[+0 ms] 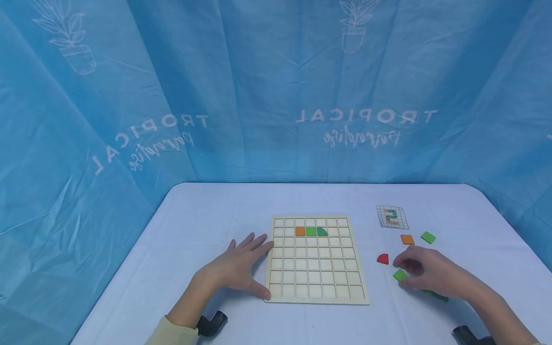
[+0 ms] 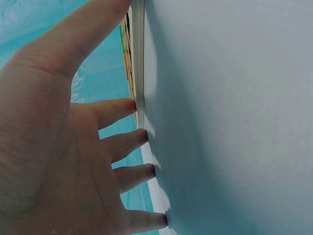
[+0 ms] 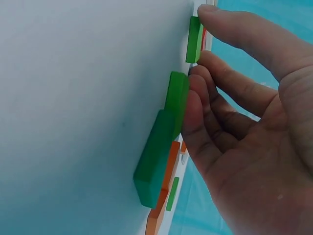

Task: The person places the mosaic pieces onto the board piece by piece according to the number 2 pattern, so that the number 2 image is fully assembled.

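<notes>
A pale wooden grid board (image 1: 318, 302) lies on the white table. In one of its upper rows sit an orange square tile (image 1: 300, 231), a green square tile (image 1: 311, 231) and a darker green quarter-round tile (image 1: 322, 232). My left hand (image 1: 241, 266) is spread flat, its thumb and index finger touching the board's left edge. To the right of the board, my right hand (image 1: 435, 270) is low over loose tiles, thumb and index finger apart on either side of a green square tile (image 3: 194, 40). The thumb touches or nearly touches that tile, which lies on the table.
A small printed pattern card (image 1: 392, 217) lies beyond the loose tiles. Near it are an orange tile (image 1: 407, 239), a green tile (image 1: 428, 237) and a red quarter-round tile (image 1: 383, 258). More green and orange tiles (image 3: 155, 159) lie beside the right hand. Blue curtains (image 1: 276, 96) surround the table.
</notes>
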`<move>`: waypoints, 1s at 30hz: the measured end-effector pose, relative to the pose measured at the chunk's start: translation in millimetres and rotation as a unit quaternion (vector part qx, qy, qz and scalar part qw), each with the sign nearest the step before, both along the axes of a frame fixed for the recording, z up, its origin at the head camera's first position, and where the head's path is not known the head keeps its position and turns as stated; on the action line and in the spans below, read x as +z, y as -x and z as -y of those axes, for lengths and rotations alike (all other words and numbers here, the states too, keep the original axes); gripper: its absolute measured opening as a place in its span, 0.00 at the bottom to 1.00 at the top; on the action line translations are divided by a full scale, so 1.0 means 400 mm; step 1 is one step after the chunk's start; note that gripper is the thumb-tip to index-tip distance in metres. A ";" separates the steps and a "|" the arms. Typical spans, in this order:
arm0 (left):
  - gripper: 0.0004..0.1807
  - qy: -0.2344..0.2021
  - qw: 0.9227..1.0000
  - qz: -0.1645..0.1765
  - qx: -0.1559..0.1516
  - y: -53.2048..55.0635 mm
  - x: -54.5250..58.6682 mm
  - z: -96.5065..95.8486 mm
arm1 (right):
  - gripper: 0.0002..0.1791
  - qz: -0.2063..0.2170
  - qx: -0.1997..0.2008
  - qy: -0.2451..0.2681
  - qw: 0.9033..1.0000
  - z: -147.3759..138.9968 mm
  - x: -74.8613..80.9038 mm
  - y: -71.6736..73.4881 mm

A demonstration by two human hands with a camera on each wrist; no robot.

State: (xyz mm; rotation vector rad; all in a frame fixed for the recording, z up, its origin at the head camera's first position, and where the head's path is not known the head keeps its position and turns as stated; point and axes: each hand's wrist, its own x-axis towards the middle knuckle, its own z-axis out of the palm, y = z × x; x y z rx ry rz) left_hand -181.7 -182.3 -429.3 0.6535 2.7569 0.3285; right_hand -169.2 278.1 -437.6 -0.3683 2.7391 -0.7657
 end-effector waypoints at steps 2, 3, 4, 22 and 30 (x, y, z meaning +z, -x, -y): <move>0.68 -0.001 1.000 0.001 -0.001 -0.001 0.001 -0.001 | 0.23 0.002 0.000 -0.005 1.000 0.000 -0.001 -0.002; 0.68 0.000 1.000 0.002 -0.002 -0.001 0.001 -0.001 | 0.23 0.003 0.000 -0.007 1.000 0.001 -0.002 -0.002; 0.68 0.000 1.000 0.002 -0.002 -0.001 0.002 -0.002 | 0.22 0.002 0.002 -0.009 1.000 0.001 -0.002 -0.003; 0.68 0.005 1.000 -0.001 0.000 -0.002 0.008 -0.001 | 0.19 -0.006 -0.014 -0.035 0.999 0.039 0.013 -0.016; 0.68 0.006 1.000 -0.003 0.000 -0.002 0.004 -0.001 | 0.18 -0.022 -0.006 0.004 1.000 0.033 0.009 -0.011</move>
